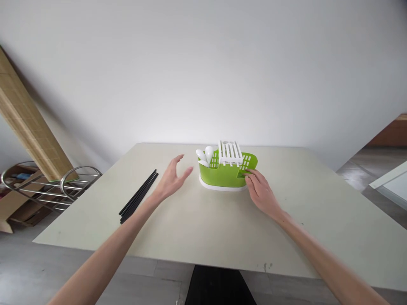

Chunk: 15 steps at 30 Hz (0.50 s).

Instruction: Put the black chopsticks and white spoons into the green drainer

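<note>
A green cutlery holder (222,177) on a white base stands near the back of the table. Several white spoons (209,153) stick up from its left end, bowls upward. A white slatted rack (230,152) sits across its upper middle. My right hand (261,191) is closed at the holder's right front edge, its fingertips on the rim and partly hidden. Left of the holder, my left hand (173,178) hovers above the table, thumb and fingers apart, holding nothing. Several black chopsticks (139,197) lie in a bundle left of that hand.
The pale table (203,237) backs against a white wall (203,76). On the floor at left are a metal rack (54,190), a cardboard box (19,199) and a long leaning board (32,118). A white panel edge (389,178) shows at far right.
</note>
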### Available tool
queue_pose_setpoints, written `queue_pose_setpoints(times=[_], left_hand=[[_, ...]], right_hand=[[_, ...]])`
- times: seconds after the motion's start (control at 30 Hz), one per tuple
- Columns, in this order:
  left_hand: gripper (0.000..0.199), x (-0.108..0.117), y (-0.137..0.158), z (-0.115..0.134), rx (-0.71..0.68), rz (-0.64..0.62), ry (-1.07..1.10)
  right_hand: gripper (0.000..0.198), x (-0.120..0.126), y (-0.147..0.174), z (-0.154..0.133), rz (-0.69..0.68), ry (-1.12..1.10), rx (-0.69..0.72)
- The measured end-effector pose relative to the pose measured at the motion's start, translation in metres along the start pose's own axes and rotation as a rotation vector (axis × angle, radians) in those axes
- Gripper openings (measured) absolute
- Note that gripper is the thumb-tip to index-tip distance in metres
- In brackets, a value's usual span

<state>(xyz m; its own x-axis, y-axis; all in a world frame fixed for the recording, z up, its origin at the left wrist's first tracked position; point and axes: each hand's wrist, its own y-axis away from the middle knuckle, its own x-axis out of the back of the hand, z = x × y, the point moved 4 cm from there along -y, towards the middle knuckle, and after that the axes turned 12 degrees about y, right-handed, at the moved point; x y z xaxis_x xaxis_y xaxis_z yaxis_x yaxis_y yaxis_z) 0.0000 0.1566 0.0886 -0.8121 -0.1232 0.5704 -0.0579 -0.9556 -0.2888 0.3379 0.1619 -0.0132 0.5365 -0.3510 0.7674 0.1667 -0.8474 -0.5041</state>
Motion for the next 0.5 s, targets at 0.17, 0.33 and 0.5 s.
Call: queue_pose_setpoints(times=[0.17,0.33,0.5], left_hand=[[0.127,-0.051,-0.045,0.025,0.031,-0.058,0.230],[0.106,-0.065,-0.070,0.025,0.130,-0.046,0.478],[0.081,-0.066,-0.087,0.024,0.135,0.045,0.456]], right_hand=[[0.047,-0.004,-0.001,0.000,-0.007,-0.029,-0.024],[0.047,-0.011,-0.003,0.005,-0.027,-0.033,-0.041],[0.044,-0.017,-0.002,0.006,-0.012,-0.045,-0.040]])
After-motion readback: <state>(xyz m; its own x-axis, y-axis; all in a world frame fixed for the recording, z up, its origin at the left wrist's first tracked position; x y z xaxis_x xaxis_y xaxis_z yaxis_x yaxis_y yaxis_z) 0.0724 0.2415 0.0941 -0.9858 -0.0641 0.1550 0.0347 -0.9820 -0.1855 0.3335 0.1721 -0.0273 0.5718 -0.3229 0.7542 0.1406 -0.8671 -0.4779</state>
